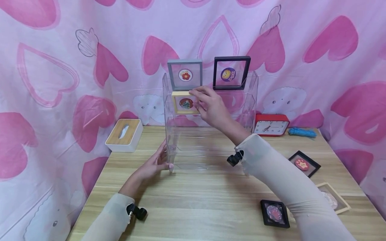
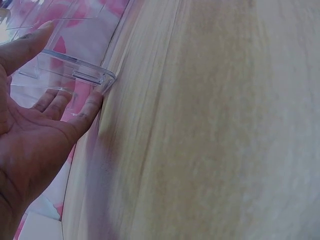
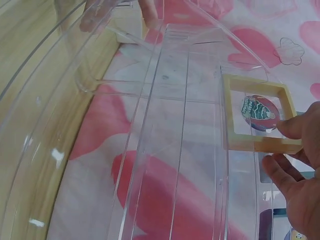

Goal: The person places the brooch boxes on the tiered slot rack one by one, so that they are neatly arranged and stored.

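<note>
A clear tiered display rack (image 1: 208, 147) stands upright on the wooden table. My right hand (image 1: 212, 107) pinches a small yellow-edged display frame (image 1: 178, 108) by its right side, at the left of the rack's middle tier. Inside that frame is a round Christmas-tree badge (image 3: 260, 113). Low on the rack's left side, my left hand (image 1: 153, 164) holds the edge, thumb at the front and fingers along the side. On the top tier stand a grey frame (image 1: 172, 78) with a flower badge and a black frame (image 1: 215, 75) with a yellow-faced badge.
Right of the rack are a red clock (image 1: 272, 125) and a blue bundle (image 1: 302, 132). A black frame (image 1: 315, 166), another black frame (image 1: 275, 224) and a pale frame (image 1: 343, 201) lie at right, partly behind my sleeve. A tissue box (image 1: 124, 135) sits at left. A heart-print curtain (image 1: 120, 20) hangs behind.
</note>
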`<control>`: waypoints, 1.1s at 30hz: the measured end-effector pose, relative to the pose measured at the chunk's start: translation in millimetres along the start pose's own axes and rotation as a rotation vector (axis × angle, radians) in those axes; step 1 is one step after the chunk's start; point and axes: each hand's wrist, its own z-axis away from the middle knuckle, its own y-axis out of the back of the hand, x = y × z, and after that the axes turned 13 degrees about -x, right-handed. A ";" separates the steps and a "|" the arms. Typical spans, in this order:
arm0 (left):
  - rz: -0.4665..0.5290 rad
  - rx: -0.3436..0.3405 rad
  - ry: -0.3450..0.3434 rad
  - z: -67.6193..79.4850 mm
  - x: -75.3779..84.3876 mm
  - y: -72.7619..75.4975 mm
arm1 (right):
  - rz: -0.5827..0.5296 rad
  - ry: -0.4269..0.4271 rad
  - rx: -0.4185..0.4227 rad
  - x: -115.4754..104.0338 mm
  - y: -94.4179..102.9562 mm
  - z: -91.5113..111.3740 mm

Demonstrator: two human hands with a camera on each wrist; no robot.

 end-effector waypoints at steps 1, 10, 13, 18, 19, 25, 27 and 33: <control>0.000 0.001 -0.001 0.1 -0.2 0.0 | 0.000 -0.001 -0.001 -0.4 0.8 0.0; -0.004 0.002 -0.028 -0.3 0.8 -0.8 | 0.025 -0.007 0.001 0.7 5.5 1.4; 0.000 0.003 -0.019 0.0 1.7 -1.2 | 0.019 0.003 0.016 1.8 7.4 2.7; 0.004 0.002 0.003 0.9 1.3 -1.2 | 0.013 0.017 0.026 2.3 17.9 9.3; 0.003 0.004 0.010 1.2 1.1 -1.2 | 0.014 0.016 0.022 2.9 21.4 11.2; -0.002 0.011 0.012 0.8 1.7 -0.7 | 0.021 0.010 0.022 11.2 46.6 26.2; -0.004 0.011 0.004 0.4 1.4 -0.3 | 0.025 0.011 0.021 14.7 55.5 32.6; -0.016 0.008 0.011 0.4 -0.3 0.5 | 0.101 -0.023 0.008 24.1 79.9 56.1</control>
